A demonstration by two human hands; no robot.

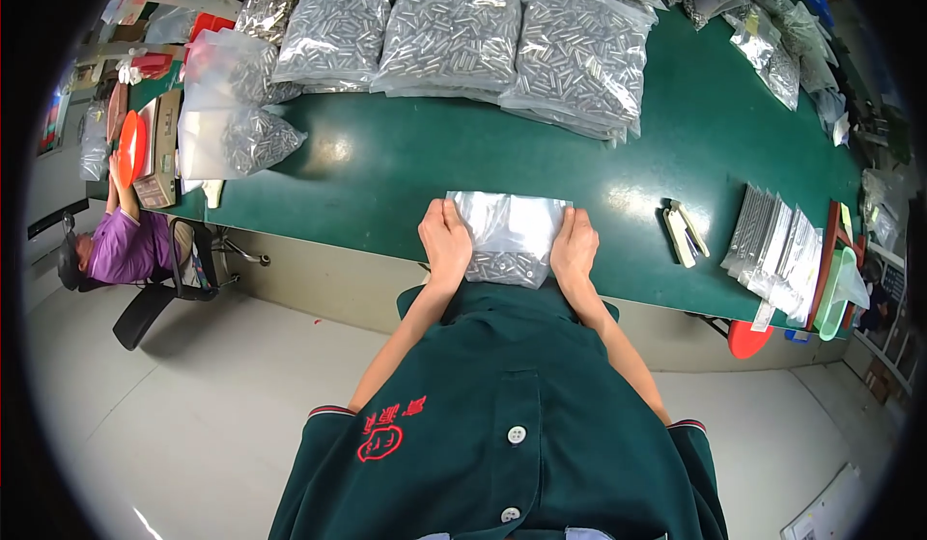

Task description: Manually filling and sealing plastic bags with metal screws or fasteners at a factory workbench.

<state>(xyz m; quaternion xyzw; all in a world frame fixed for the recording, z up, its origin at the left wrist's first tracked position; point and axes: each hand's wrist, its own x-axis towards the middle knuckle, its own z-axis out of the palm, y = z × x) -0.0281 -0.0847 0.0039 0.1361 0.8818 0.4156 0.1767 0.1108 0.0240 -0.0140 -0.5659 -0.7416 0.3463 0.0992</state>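
A clear plastic bag (510, 236) with small metal parts gathered in its lower part is held up at the table's front edge, close to my body. My left hand (446, 241) grips its left side, fingers curled round the upper corner. On the opposite side my right hand (575, 246) pinches the bag's right edge the same way. The bag's upper part looks flat and holds no parts; a pale patch shows on it. Both hands are closed on the plastic, and the fingertips are partly hidden.
Large bags of metal pins (449, 33) line the back of the green table (386, 173). A stapler (684, 233) lies right of my hands, beside a stack of flat bags (772, 246). More bags (237, 106) stand at left. Another person (130, 246) sits at far left.
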